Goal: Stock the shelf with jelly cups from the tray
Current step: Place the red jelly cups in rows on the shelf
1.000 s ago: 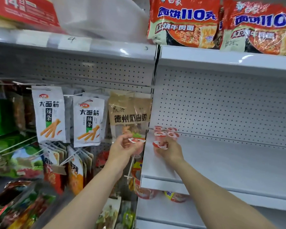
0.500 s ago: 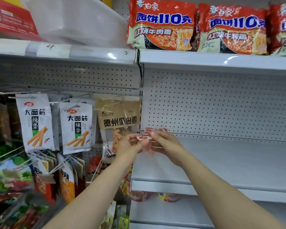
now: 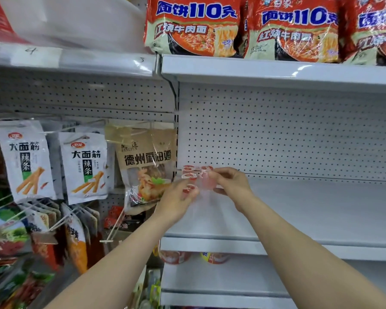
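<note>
The jelly cups (image 3: 195, 175) are small, clear plastic tubs with pinkish jelly inside and red-and-white foil lids, and they would likely handle as light, fairly stiff little things with thin, slick walls; a gentle pinch across the sides just under the lid rim seems the safest hold, since squeezing hard could dent a wall or strain the seal. A small cluster of them stands at the far left rear corner of the white shelf (image 3: 299, 210), close against the perforated back panel (image 3: 276, 139). One more cup (image 3: 189, 188) sits at the tips of the left hand (image 3: 176, 201), whose fingers curl around it, lid facing up. Another, paler cup (image 3: 206, 182) is pinched by the right hand (image 3: 232, 184), its fingers bent round the tub just beside the standing group; motion blur makes its exact outline hard to read. The two hands meet nearly touching over the shelf's left end, so the step in hand looks like setting these cups beside the ones already placed. The tray is not in view. To the left hang snack packets (image 3: 83, 166) on wire hooks, and a brown pouch (image 3: 146, 166) hangs right beside the shelf's edge. Above, red noodle packs (image 3: 194, 25) line the upper shelf, and a few tubs show on the shelf below.
</note>
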A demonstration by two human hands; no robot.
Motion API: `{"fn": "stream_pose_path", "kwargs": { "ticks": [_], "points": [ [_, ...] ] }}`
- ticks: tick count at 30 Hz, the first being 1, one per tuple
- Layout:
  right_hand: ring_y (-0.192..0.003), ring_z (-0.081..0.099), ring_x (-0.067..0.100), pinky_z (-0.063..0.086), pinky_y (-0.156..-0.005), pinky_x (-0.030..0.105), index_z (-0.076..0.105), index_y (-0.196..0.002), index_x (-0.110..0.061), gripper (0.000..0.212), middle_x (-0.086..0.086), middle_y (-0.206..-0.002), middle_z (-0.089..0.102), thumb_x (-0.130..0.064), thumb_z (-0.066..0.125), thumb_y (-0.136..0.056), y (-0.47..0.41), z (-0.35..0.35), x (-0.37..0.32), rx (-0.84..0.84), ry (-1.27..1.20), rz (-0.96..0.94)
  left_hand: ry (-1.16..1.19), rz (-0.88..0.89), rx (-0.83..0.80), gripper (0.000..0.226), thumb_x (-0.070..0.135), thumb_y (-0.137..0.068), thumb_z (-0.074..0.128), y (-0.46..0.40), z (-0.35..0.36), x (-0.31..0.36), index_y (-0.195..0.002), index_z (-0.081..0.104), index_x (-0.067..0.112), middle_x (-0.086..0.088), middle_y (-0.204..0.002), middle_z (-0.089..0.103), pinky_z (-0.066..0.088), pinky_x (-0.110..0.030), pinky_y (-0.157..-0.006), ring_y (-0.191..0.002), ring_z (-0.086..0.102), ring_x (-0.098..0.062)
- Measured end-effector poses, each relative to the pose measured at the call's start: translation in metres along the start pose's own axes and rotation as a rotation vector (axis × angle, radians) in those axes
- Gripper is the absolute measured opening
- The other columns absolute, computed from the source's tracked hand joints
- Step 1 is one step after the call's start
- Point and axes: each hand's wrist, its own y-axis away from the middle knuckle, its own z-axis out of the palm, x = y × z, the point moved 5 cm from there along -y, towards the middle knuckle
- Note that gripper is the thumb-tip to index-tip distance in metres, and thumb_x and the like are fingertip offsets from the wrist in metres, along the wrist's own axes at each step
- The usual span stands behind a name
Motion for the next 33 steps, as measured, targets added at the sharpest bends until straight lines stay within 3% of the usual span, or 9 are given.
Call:
{"fn": "stream_pose_path", "kwargs": {
  "ticks": [4,6,10,17,21,25,28,30,33],
  "points": [
    [-0.082,0.069,0.014,0.061,-0.080,0.038,0.073,-0.086,-0.020,0.021,-0.004,-0.089,0.072,-0.031,0.086,-0.074,-0.018,-0.018,0.022,0.156,0.236,-0.026,-0.190,-0.036,-0.140,0.063,0.056,-0.098,0.042,0.000,0.023,-0.027,-0.154,0.028,0.030,0.004,-0.163,0.017,0.012,-0.032,-0.118,-0.150,0.013,-0.017],
    [-0.084,0.069,0.011,0.057,-0.082,0.031,0.073,-0.085,-0.022,0.023,-0.009,-0.086,0.072,-0.035,0.087,-0.072,-0.020,-0.018,0.029,0.188,0.358,-0.050,-0.185,-0.022,-0.127,0.063,0.056,-0.098,0.043,-0.002,0.026,-0.030,-0.154,0.028,0.030,0.004,-0.163,0.016,0.012,-0.030,-0.118,-0.150,0.013,-0.015],
    [-0.083,0.067,0.008,0.045,-0.067,0.010,0.072,-0.088,-0.017,0.027,-0.009,-0.086,0.071,-0.034,0.087,-0.073,-0.023,-0.008,0.040,0.154,0.439,-0.086,-0.173,-0.010,-0.104,0.061,0.055,-0.097,0.045,-0.006,0.028,-0.033,-0.153,0.031,0.031,0.006,-0.163,0.018,0.012,-0.028,-0.117,-0.150,0.014,-0.014],
    [-0.091,0.066,0.016,0.044,-0.073,0.020,0.070,-0.099,-0.014,0.027,-0.005,-0.096,0.068,-0.027,0.083,-0.079,-0.031,0.002,0.053,0.111,0.475,-0.045,-0.198,-0.014,-0.096,0.061,0.055,-0.098,0.044,-0.009,0.028,-0.035,-0.153,0.030,0.033,0.008,-0.163,0.017,0.012,-0.033,-0.119,-0.150,0.013,-0.016],
    [-0.089,0.061,0.015,0.038,-0.058,0.006,0.068,-0.107,-0.015,0.025,-0.003,-0.100,0.065,-0.024,0.076,-0.085,-0.030,0.002,0.054,0.109,0.480,-0.011,-0.220,-0.019,-0.109,0.062,0.056,-0.097,0.044,-0.011,0.028,-0.036,-0.153,0.028,0.035,0.009,-0.163,0.016,0.012,-0.035,-0.120,-0.150,0.012,-0.017],
    [-0.088,0.058,0.018,0.040,-0.068,0.022,0.063,-0.118,-0.016,0.031,0.004,-0.110,0.069,-0.025,0.070,-0.088,-0.028,0.006,0.050,0.083,0.550,0.003,-0.248,-0.037,-0.129,0.062,0.057,-0.098,0.043,-0.012,0.026,-0.033,-0.153,0.028,0.034,0.008,-0.163,0.016,0.010,-0.036,-0.120,-0.151,0.011,-0.018],
    [-0.108,0.061,0.029,0.039,-0.076,0.026,0.050,-0.137,-0.013,0.049,0.011,-0.125,0.065,-0.030,0.064,-0.093,-0.023,0.009,0.041,0.075,0.669,0.040,-0.293,-0.041,-0.134,0.062,0.055,-0.098,0.043,-0.013,0.022,-0.028,-0.153,0.028,0.033,0.006,-0.163,0.017,0.012,-0.039,-0.120,-0.151,0.010,-0.021],
    [-0.121,0.057,0.033,0.042,-0.084,0.031,0.043,-0.142,-0.009,0.054,0.015,-0.132,0.060,-0.031,0.060,-0.095,-0.021,0.010,0.031,0.089,0.757,0.025,-0.289,-0.036,-0.093,0.062,0.054,-0.097,0.046,-0.012,0.012,-0.026,-0.153,0.029,0.032,0.003,-0.162,0.020,0.014,-0.043,-0.120,-0.150,0.014,-0.023],
    [-0.120,0.056,0.034,0.045,-0.089,0.035,0.044,-0.141,-0.011,0.053,0.017,-0.131,0.059,-0.027,0.061,-0.093,-0.016,0.022,0.008,0.056,0.895,-0.093,-0.275,-0.018,0.030,0.061,0.040,-0.092,0.063,-0.008,-0.017,-0.025,-0.148,0.039,0.029,-0.003,-0.157,0.033,0.021,-0.047,-0.120,-0.146,0.025,-0.025]
  ]
}}
